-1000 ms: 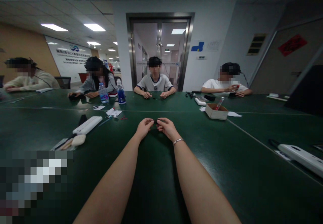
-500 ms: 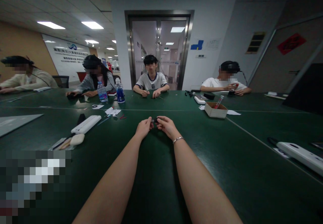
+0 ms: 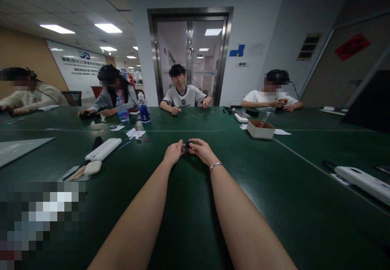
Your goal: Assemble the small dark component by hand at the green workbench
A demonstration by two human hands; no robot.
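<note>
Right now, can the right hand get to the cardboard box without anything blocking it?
Probably yes. The right hand shares a grip on a small dark object with the left hand. Bare green table lies between it and the cardboard box; whether the arm stretches that far is unclear.

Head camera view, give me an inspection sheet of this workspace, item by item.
Surface: dark green table, seams between sections.
Job's things: small dark object pinched between both hands; too small to identify.
Clutter: white power strip at left, another power strip at right, cardboard box, two water bottles, paper scraps.
Grippers: left hand and right hand meet fingertip to fingertip at the object; bracelet on the right wrist.
Cables: dark cord at the right strip's end.
Surroundings: four other people seated across the table, glass double door behind.
</note>
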